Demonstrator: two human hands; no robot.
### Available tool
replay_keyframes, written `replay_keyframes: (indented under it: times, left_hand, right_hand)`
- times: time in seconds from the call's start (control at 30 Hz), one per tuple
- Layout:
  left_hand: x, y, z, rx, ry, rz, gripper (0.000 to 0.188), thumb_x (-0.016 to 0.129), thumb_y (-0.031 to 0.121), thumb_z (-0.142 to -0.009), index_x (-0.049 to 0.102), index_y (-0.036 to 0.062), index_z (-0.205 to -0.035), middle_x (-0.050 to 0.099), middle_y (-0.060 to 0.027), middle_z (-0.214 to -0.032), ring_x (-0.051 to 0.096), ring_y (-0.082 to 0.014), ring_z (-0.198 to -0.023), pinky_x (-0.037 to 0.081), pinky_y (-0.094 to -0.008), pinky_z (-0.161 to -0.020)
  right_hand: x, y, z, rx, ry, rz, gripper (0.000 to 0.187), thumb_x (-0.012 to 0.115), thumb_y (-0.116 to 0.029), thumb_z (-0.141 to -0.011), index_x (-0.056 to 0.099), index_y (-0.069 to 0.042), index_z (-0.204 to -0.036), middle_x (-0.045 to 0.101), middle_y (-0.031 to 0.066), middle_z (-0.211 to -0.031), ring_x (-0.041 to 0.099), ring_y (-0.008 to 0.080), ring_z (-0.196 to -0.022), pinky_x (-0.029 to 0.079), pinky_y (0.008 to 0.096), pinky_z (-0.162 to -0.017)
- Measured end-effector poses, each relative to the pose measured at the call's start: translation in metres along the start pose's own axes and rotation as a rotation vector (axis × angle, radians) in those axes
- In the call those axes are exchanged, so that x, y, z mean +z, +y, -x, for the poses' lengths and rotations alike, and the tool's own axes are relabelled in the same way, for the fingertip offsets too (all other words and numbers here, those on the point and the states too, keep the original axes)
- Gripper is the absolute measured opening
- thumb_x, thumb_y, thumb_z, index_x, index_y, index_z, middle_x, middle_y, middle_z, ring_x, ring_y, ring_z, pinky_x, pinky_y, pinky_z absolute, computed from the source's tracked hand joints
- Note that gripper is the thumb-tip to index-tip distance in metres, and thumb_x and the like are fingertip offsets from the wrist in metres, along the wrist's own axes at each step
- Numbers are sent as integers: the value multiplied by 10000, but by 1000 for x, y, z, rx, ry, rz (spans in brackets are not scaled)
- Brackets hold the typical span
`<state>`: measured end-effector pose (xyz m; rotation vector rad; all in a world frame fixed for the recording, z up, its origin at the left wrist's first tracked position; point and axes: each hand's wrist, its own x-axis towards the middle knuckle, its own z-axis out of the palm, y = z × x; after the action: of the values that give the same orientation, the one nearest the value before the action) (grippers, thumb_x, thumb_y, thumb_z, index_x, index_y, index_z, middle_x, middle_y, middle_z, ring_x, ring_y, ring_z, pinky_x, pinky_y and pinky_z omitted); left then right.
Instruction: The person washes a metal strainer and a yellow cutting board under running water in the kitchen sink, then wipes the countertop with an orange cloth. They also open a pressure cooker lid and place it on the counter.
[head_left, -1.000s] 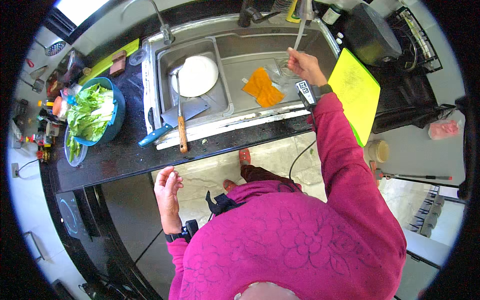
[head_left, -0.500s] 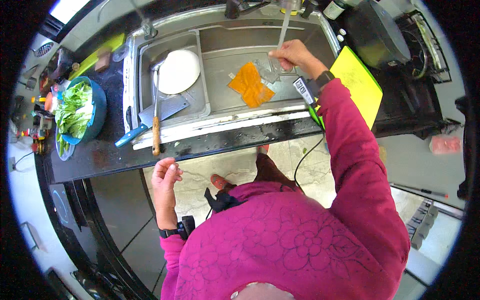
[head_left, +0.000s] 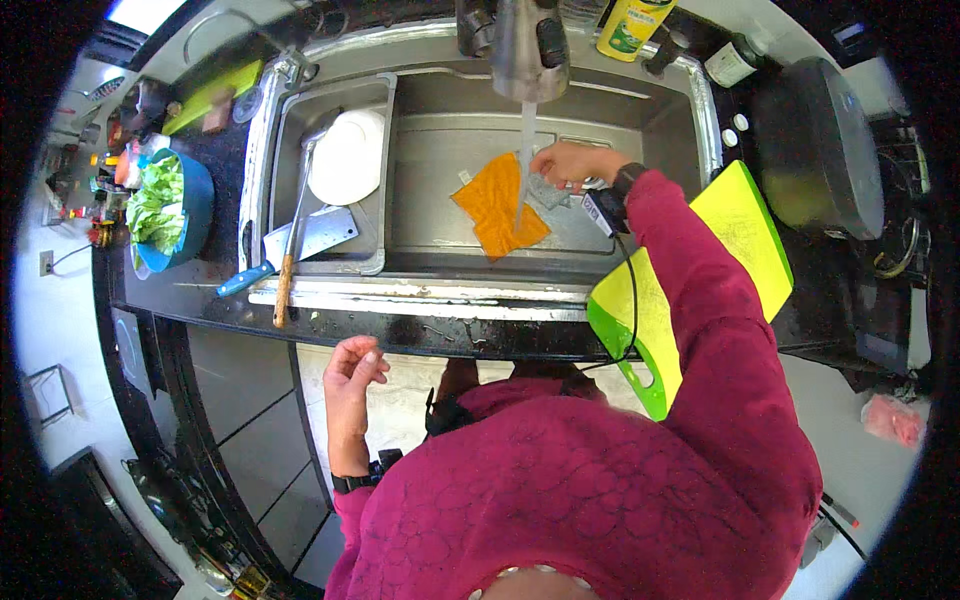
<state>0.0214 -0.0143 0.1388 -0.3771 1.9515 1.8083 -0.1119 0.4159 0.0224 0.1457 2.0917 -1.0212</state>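
My right hand (head_left: 577,163) is over the sink (head_left: 440,250), fingers bent together at a grey mesh-like cloth (head_left: 547,191); what they grip, if anything, is hidden. Beside that cloth an orange cloth (head_left: 497,207) lies spread on the sink floor. A stream of water (head_left: 528,125) falls from the metal faucet (head_left: 528,55) next to my fingertips. My left hand (head_left: 352,370) hangs in front of the counter edge, loosely curled, thumb apart, with nothing in it. The wooden handle (head_left: 283,290) of a long metal utensil and a blue-handled cleaver (head_left: 318,235) are nearest to it.
A white plate-like disc (head_left: 347,157) rests in the left basin. The green cutting board (head_left: 740,235) lies under my right forearm, overhanging the counter. At the left stands a blue bowl (head_left: 198,215) of leafy greens (head_left: 157,205). A dark pot (head_left: 815,150) and yellow bottle (head_left: 632,28) are at the back right.
My right hand has come lower in the view, over the grey cloth. The view has shifted, bringing the faucet body and more of the cutting board into sight. My left hand stays empty.
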Motion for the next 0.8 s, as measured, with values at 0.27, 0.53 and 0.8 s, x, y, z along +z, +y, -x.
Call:
replay_keyframes:
  times: [0.27,0.53,0.8]
  left_hand:
    - [-1,-2,3,-68,101,-5,141,590,75,-844,571,28,-975,580,-48,-828,569,-121,-705,449,-232,-595]
    - [-13,-18,16,-147,218,36,151,598,56,-833,573,26,-979,579,-51,-839,566,-120,-708,452,-231,-593]
    - [-18,-25,14,-157,227,35,138,575,77,-857,560,31,-985,566,-47,-836,567,-125,-713,446,-238,-588]
  right_hand:
    - [68,35,-61,-245,-280,502,381,486,-183,-793,555,-85,-1154,622,130,-990,602,283,-851,494,392,-675]
    - [99,83,-85,-229,-456,1121,291,495,-263,-825,625,-127,-1048,640,113,-947,608,307,-851,473,420,-681]
    - [64,91,-116,-424,-86,502,449,607,-152,-727,514,-77,-1160,591,185,-963,561,324,-967,447,393,-833]
